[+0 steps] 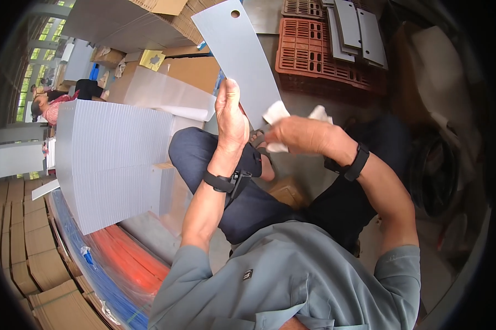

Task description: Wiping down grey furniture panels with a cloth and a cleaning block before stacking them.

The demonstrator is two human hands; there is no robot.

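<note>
My left hand [232, 121] grips a long light-grey panel [242, 55] by its lower left edge, thumb pointing up along its face. The panel stands tilted, with a round hole close to its top end. A white cloth [276, 112] is bunched in my right hand [304, 135], right beside the panel's lower end. Whether the cloth touches the panel I cannot tell, as that hand is slightly blurred. To the left stands a big stack of similar grey panels [116, 154], seen along their edges.
An orange-brown plastic crate [303, 52] stands at the far right with several grey panels [371, 38] on it. Cardboard boxes [116, 22] fill the far left. Flat cardboard bundles [44, 258] and red plastic-wrapped material [129, 256] lie near left. Another person [52, 107] is in the background.
</note>
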